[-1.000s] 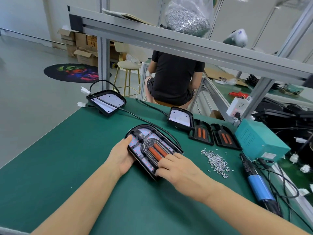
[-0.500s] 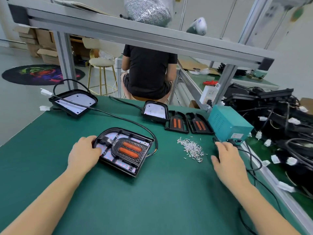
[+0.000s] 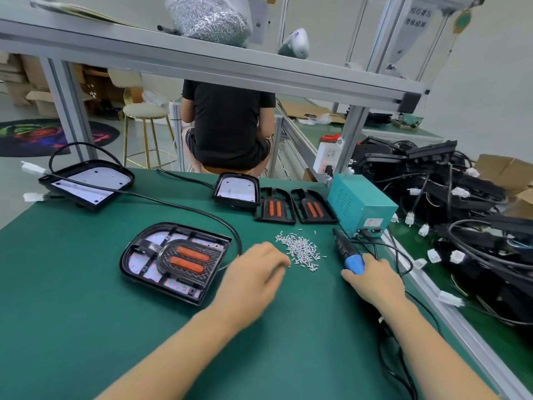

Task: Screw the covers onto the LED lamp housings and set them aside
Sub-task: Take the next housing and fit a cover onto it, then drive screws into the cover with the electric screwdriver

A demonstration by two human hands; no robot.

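Note:
A black LED lamp housing [image 3: 135, 255] lies on the green mat with its cover [image 3: 187, 259], which has two orange strips, resting on it. My left hand [image 3: 253, 275] is off the housing, its fingertips at the edge of a pile of small silver screws [image 3: 301, 251]. My right hand [image 3: 372, 280] is closed on the blue grip of an electric screwdriver [image 3: 347, 252] lying on the mat. Two more covers [image 3: 275, 207] [image 3: 313, 207] and two more housings [image 3: 236, 190] [image 3: 89, 181] lie further back.
A teal power supply box [image 3: 360, 203] stands at the right of the mat. A heap of black lamp parts with cables [image 3: 461, 203] fills the far right. A person in black sits behind the bench on a stool. An aluminium shelf [image 3: 202, 64] crosses overhead.
My left hand left the housing and moved right to the screw pile. My right hand went from the cover to the screwdriver and closed on it. The camera turned right.

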